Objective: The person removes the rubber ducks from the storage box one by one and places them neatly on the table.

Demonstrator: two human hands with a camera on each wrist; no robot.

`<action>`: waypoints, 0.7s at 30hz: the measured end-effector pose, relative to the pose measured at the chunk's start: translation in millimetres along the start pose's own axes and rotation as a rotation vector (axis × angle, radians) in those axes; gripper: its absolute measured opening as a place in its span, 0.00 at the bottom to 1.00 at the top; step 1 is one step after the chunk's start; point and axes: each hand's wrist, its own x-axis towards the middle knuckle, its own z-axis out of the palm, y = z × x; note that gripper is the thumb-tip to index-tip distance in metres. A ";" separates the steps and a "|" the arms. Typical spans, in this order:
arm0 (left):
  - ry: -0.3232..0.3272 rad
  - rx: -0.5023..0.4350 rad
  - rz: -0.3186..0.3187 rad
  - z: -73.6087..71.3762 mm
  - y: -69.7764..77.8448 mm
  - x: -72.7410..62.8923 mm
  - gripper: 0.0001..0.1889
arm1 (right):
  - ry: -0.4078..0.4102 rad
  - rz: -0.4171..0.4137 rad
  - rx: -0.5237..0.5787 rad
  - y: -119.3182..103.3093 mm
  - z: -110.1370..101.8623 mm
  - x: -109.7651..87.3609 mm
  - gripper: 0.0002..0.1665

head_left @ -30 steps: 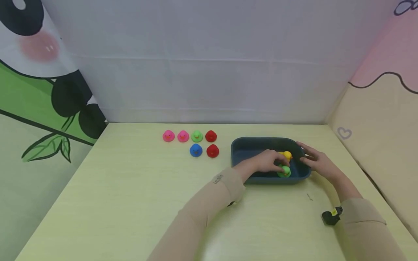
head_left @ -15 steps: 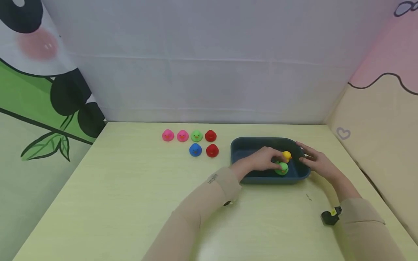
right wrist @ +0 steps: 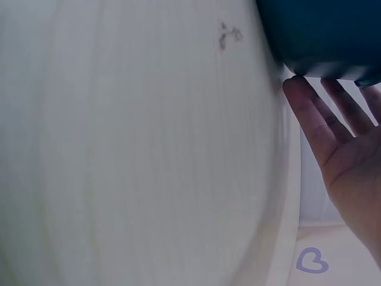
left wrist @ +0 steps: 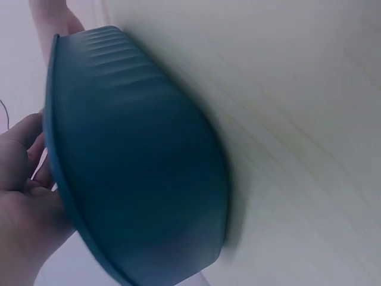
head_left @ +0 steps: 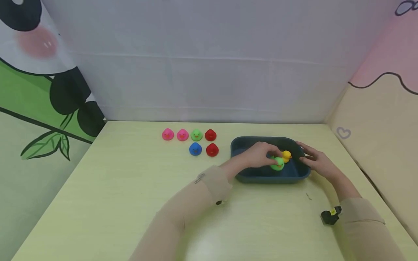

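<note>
A green rubber duck point(head_left: 278, 164) is pinched by the thumb and fingers of my left hand point(head_left: 260, 155), inside a dark blue plastic tub point(head_left: 277, 179). Just behind it in the tub sits a yellow rubber duck point(head_left: 286, 156). My right hand point(head_left: 316, 161) holds the tub's right end, thumb over the rim; in the right wrist view several fingers point(right wrist: 315, 116) touch the tub's outer wall point(right wrist: 327, 36). The left wrist view shows the outer side of the tub point(left wrist: 137, 155), with my left hand point(left wrist: 27, 196) beyond its rim, the duck hidden.
Left of the tub stand two pink ducks point(head_left: 168, 134), a green duck point(head_left: 196, 135), two red ducks point(head_left: 212, 149) and a blue duck point(head_left: 195, 149) in two rows on the pale table point(head_left: 124, 188). Walls of printed cloth point(head_left: 209, 72) border the table.
My left hand has moved left and slightly up within the tub, taking the green duck along, away from the yellow one. My right hand stays on the tub's end.
</note>
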 end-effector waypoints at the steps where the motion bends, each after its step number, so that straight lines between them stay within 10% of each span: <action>1: 0.000 -0.001 -0.006 -1.6 0.9 -2.2 0.13 | -0.001 -0.001 0.002 0.1 0.2 0.1 0.36; 21: 0.042 -0.014 -0.014 -45.6 16.9 -60.0 0.14 | 0.007 0.023 -0.005 -4.0 0.8 -1.0 0.36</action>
